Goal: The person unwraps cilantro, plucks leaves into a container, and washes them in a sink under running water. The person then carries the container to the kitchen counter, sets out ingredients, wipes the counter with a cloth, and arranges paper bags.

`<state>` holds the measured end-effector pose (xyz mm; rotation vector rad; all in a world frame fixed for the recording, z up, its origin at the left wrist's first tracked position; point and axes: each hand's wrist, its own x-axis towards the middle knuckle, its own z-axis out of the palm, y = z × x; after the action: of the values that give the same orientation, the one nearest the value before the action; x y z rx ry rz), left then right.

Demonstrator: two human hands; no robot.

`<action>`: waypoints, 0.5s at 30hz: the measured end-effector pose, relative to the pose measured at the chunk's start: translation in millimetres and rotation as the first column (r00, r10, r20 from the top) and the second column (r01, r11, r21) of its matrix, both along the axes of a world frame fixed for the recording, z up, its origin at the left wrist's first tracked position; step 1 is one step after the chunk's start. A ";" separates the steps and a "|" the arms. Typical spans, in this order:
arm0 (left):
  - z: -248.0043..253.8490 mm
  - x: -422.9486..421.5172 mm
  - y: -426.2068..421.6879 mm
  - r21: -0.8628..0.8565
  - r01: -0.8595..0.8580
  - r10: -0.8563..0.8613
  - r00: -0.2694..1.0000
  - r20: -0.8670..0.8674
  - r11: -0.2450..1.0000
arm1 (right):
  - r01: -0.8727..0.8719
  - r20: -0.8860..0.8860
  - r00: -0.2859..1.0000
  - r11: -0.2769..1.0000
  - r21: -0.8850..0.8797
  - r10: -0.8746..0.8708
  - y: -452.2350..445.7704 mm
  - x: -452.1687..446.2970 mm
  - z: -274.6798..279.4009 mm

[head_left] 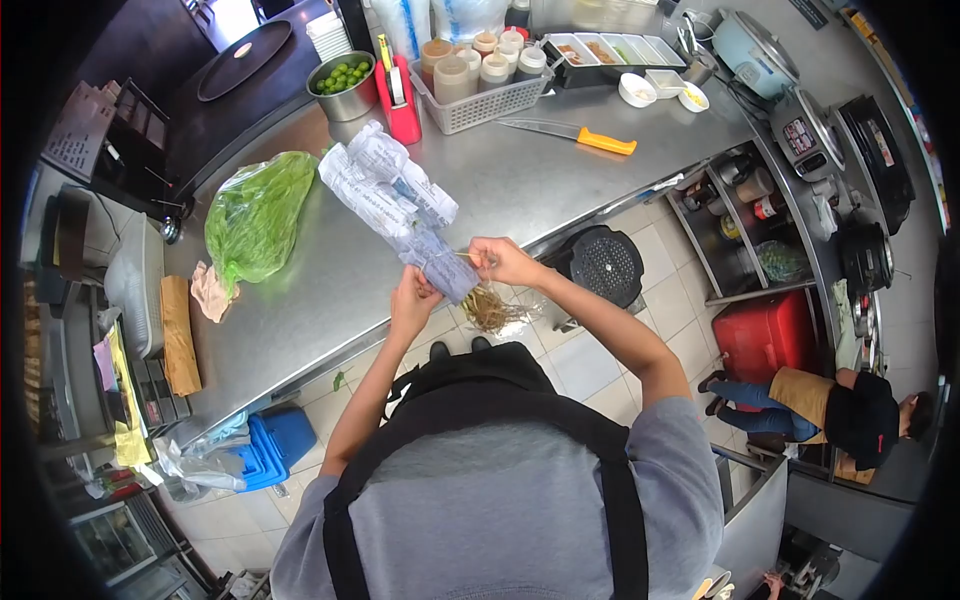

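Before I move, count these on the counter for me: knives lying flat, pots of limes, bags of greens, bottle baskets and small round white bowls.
Knife: 1
Pot of limes: 1
Bag of greens: 1
Bottle basket: 1
Small round bowls: 2
Total: 6

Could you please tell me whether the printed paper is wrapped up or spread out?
Wrapped up: the printed paper is rolled into a long bundle, with roots sticking out at one end.

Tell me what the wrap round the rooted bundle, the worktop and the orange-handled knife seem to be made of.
Wrap: thin matte paper, likely newspaper, creased and printed.
Worktop: satin metal, probably stainless steel, going by its grey, blurred reflections.
Knife: handle apparently plastic, smooth and evenly orange; blade probably metal, slim and grey.
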<state>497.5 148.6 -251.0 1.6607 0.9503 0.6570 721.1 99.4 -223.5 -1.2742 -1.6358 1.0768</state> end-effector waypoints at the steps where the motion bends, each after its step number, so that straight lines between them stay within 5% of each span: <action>1: 4.4 1.9 -0.4 -0.066 0.012 -0.007 0.997 0.071 0.998 | 0.018 -0.079 0.997 1.000 -0.024 -0.020 -0.1 -1.6 -1.0; 5: 8.2 -0.9 2.2 -0.403 0.111 0.014 0.956 0.294 0.908 | -0.089 -0.293 0.955 0.989 -0.120 0.050 3.6 -1.5 -18.2; 8: 25.3 -3.7 7.6 -0.749 0.057 0.120 0.976 0.180 0.660 | -0.226 -0.575 0.818 0.934 -0.276 0.028 0.3 1.0 -14.6; 11: 3.4 -6.8 4.5 -0.522 -0.001 0.127 0.970 0.206 0.853 | -0.247 -0.614 0.789 0.913 -0.326 -0.005 -7.1 -0.7 -7.9; 12: -3.1 -7.1 1.5 -0.172 -0.031 0.062 0.982 0.178 0.985 | -0.243 -0.603 0.798 0.912 -0.330 -0.005 -9.2 1.6 -9.8; 13: -9.7 -7.8 -2.4 0.203 -0.039 0.013 0.992 0.128 0.978 | -0.240 -0.591 0.807 0.911 -0.334 -0.005 -11.3 4.8 -13.8; 14: -16.3 -10.2 -7.8 0.548 -0.025 -0.012 0.998 0.062 0.836 | -0.237 -0.580 0.815 0.910 -0.340 -0.004 -14.0 7.6 -16.8; 15: -14.0 -12.9 -18.7 0.511 0.007 -0.013 1.000 0.008 0.860 | -0.211 -0.520 0.854 0.923 -0.322 0.014 -17.1 9.9 -18.0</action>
<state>484.7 129.9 -265.1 2.1227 0.7964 0.9725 731.0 82.3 -241.5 -0.9952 -1.1423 1.6955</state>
